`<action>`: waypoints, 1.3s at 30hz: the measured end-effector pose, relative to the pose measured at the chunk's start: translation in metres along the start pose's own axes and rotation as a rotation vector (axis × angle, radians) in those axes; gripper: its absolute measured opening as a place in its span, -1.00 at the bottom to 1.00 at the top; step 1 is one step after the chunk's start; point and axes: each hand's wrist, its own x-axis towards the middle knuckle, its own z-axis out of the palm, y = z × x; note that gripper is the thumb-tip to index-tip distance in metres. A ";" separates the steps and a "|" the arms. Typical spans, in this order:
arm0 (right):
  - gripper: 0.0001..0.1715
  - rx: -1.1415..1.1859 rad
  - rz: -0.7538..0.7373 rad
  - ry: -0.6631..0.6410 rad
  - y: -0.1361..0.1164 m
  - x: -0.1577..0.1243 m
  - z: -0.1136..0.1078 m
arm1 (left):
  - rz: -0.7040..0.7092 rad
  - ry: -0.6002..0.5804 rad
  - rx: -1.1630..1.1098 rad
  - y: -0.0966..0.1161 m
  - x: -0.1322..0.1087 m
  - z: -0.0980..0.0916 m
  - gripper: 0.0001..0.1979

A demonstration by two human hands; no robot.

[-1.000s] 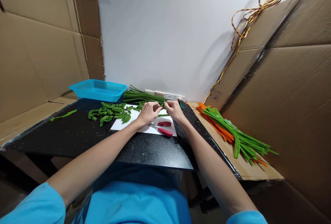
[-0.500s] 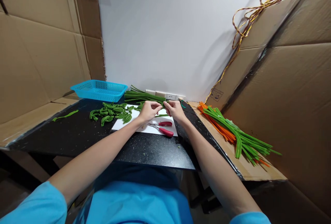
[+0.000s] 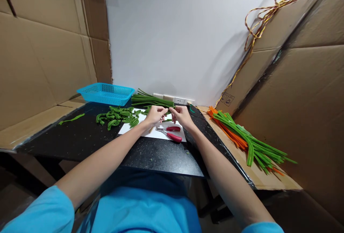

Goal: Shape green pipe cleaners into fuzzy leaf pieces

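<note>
Just past the red-handled pliers [image 3: 172, 133], the left hand [image 3: 154, 115] and right hand [image 3: 182, 115] each pinch thumb to finger on a small green strip [image 3: 168, 111] above the white sheet [image 3: 126, 129]; I'd guess it's light, soft, bendy, best held near its ends. Behind lies a green bundle [image 3: 150, 100].

What lies between the fingertips [image 3: 173, 110] is indistinct.

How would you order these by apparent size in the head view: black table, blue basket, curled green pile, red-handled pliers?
1. Black table
2. Blue basket and curled green pile: too close to rank
3. Red-handled pliers
</note>
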 end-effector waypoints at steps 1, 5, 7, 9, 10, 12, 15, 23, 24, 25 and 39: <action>-0.37 -0.002 -0.004 -0.004 -0.001 0.000 0.000 | -0.002 0.018 0.005 0.001 0.000 0.000 -0.71; -0.38 -0.011 -0.017 -0.020 -0.003 0.000 0.000 | 0.015 0.108 0.051 0.004 -0.004 -0.001 -0.76; -0.37 0.007 -0.011 -0.036 -0.002 0.001 0.000 | 0.016 0.137 0.061 0.005 -0.005 0.001 -0.79; -0.36 0.042 0.003 -0.050 0.000 0.002 0.000 | 0.011 0.147 0.057 0.005 -0.005 0.003 -0.79; -0.36 0.065 0.012 -0.052 0.001 0.003 0.000 | 0.008 0.146 0.050 0.004 -0.005 0.004 -0.79; -0.36 0.121 0.032 -0.043 0.003 0.003 0.000 | -0.001 0.129 0.030 0.004 -0.005 0.005 -0.77; -0.36 0.210 0.060 -0.008 0.004 0.003 0.001 | 0.006 0.064 -0.008 0.004 -0.004 0.004 -0.76; -0.46 0.337 0.077 0.053 0.001 0.006 0.000 | 0.021 -0.030 -0.088 0.005 -0.005 0.001 -0.86; -0.48 0.336 0.078 0.054 0.001 0.007 0.001 | 0.008 -0.031 -0.098 0.004 -0.005 0.001 -0.86; -0.50 0.333 0.081 0.055 0.002 0.007 0.001 | -0.006 -0.032 -0.108 0.003 -0.005 0.002 -0.85; -0.69 0.212 0.107 0.053 0.014 0.008 0.005 | -0.198 -0.022 -0.188 -0.003 0.000 0.006 -0.88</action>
